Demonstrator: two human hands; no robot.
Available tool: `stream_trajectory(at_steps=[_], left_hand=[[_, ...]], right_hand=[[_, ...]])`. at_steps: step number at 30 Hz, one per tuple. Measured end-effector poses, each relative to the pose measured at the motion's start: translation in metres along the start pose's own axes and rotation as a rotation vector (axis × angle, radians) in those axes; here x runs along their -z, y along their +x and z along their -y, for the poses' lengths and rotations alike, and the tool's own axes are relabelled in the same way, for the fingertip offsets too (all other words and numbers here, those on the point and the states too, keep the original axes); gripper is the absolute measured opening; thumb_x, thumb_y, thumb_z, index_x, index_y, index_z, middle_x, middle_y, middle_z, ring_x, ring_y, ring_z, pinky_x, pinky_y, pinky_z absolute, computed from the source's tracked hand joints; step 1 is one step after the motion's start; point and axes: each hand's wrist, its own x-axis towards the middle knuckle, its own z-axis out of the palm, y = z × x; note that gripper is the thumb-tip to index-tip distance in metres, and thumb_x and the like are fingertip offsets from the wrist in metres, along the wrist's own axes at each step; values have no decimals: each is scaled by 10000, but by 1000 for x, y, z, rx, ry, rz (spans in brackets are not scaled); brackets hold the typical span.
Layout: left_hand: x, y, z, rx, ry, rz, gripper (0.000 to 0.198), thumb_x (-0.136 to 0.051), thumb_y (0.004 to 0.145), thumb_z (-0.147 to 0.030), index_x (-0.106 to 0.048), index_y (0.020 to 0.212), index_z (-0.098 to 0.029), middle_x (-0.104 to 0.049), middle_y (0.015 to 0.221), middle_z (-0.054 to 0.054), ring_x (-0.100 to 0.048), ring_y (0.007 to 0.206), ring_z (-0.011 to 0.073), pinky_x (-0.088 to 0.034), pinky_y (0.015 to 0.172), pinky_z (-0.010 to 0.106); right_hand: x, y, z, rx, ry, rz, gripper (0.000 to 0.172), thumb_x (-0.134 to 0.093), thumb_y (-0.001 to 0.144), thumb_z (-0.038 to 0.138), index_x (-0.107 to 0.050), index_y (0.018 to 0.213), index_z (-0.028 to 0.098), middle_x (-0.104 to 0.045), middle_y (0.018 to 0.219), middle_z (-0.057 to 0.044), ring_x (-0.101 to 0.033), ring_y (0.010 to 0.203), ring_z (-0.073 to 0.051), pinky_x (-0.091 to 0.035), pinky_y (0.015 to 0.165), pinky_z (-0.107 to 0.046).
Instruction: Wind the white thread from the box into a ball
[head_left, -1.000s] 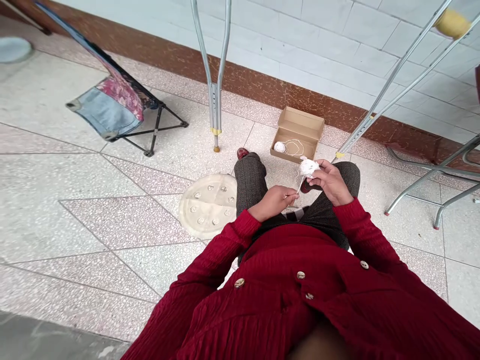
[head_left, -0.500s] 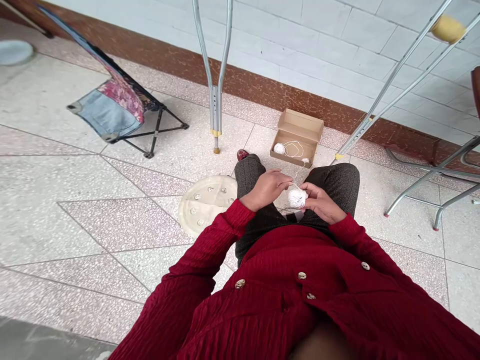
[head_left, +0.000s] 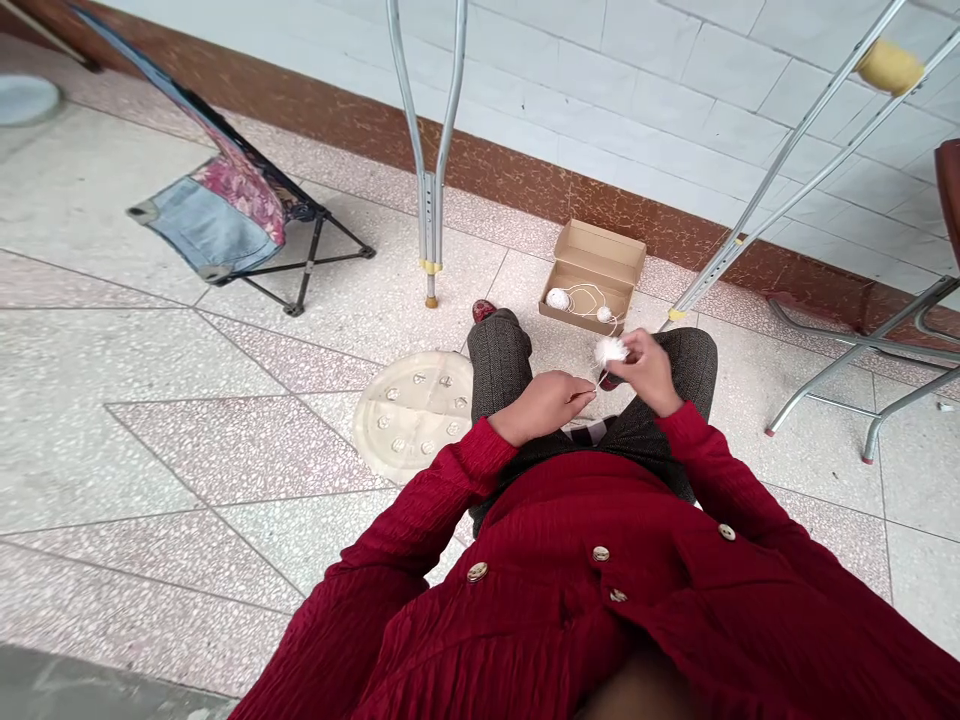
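Between my knees, my right hand grips a ball of white yarn, its outline slightly blurred. My left hand sits lower and to the left, fingertips pinching the yarn strand that runs up to the ball. On the floor beyond my knees lies an open cardboard box, lid tipped back toward the wall. Inside it are a larger white yarn ball at the left and a smaller one at the right, with loose loops of yarn around them.
Left of my legs is a round cream mat on the tiled floor. One crutch leans at the wall, another on the right. A folding chair stands at left, and metal chair legs at right.
My right hand has lifted the yarn ball up and away, toward the box. My left hand has dropped slightly to the right, still pinching the strand. The small ball in the box has shifted.
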Motion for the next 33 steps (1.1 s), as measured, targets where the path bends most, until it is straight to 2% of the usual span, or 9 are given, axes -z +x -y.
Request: stream_trajectory(at_steps=[2, 5, 8, 10, 16, 24, 27, 30, 33], left_hand=[[6, 0, 3, -54, 123, -22, 312, -488, 976, -263, -655, 728, -175, -636, 669, 27, -586, 687, 155, -444, 824, 277], [14, 0, 11, -108, 115, -23, 298, -472, 981, -254, -680, 779, -183, -661, 705, 24, -599, 721, 157, -432, 925, 306], [18, 1, 18, -109, 0, -33, 357, -450, 993, -290, -651, 721, -174, -644, 682, 17, -598, 746, 155, -436, 833, 266], [17, 2, 20, -75, -93, -30, 397, -462, 990, -319, -618, 659, -164, -634, 660, 13, -594, 727, 146, -426, 769, 243], [0, 6, 10, 65, -415, -20, 434, -483, 983, -386, -618, 650, -144, -665, 677, 10, -593, 681, 118, -429, 736, 220], [-11, 2, 1, 105, -528, 28, 455, -484, 975, -455, -604, 667, -142, -659, 659, 18, -578, 658, 121, -444, 710, 222], [-9, -1, 0, 75, -367, 3, 443, -460, 993, -418, -603, 672, -148, -642, 657, 14, -574, 660, 124, -424, 696, 220], [-3, -1, -2, -6, -82, -23, 380, -488, 984, -367, -619, 691, -165, -614, 658, 20, -567, 674, 143, -396, 683, 233], [6, 4, -1, -80, 92, -39, 332, -491, 977, -320, -644, 718, -179, -601, 655, 38, -579, 727, 173, -408, 734, 261]], right_hand=[[-13, -10, -14, -52, -47, 201, 315, -765, 602, 250, -566, 844, 217, -604, 679, 54, -530, 595, -129, -396, 576, -247], [-18, -28, -17, -212, 199, 523, 303, -745, 622, 255, -567, 864, 214, -565, 617, 75, -499, 541, -113, -379, 513, -224], [-3, -39, -3, -330, 477, 722, 321, -764, 635, 238, -590, 900, 192, -615, 673, 50, -516, 539, -99, -389, 476, -205], [10, -42, 10, -351, 606, 756, 340, -785, 629, 220, -614, 920, 179, -634, 710, 36, -519, 544, -89, -392, 465, -194], [27, -37, 37, -335, 791, 349, 332, -804, 606, 190, -660, 905, 193, -649, 727, 31, -522, 553, -86, -397, 474, -195], [30, -13, 47, -266, 856, 53, 269, -730, 654, 311, -625, 888, 228, -692, 887, -7, -573, 698, -134, -472, 585, -256], [29, -2, 32, -214, 687, -32, 287, -729, 648, 311, -582, 877, 219, -656, 785, 12, -542, 608, -118, -426, 533, -248], [18, 0, 7, -143, 304, -77, 343, -751, 590, 263, -561, 871, 213, -631, 726, 34, -514, 567, -114, -388, 521, -241], [5, -10, -12, -65, -26, 80, 310, -741, 586, 231, -582, 850, 206, -629, 726, 41, -520, 611, -118, -395, 573, -238]])
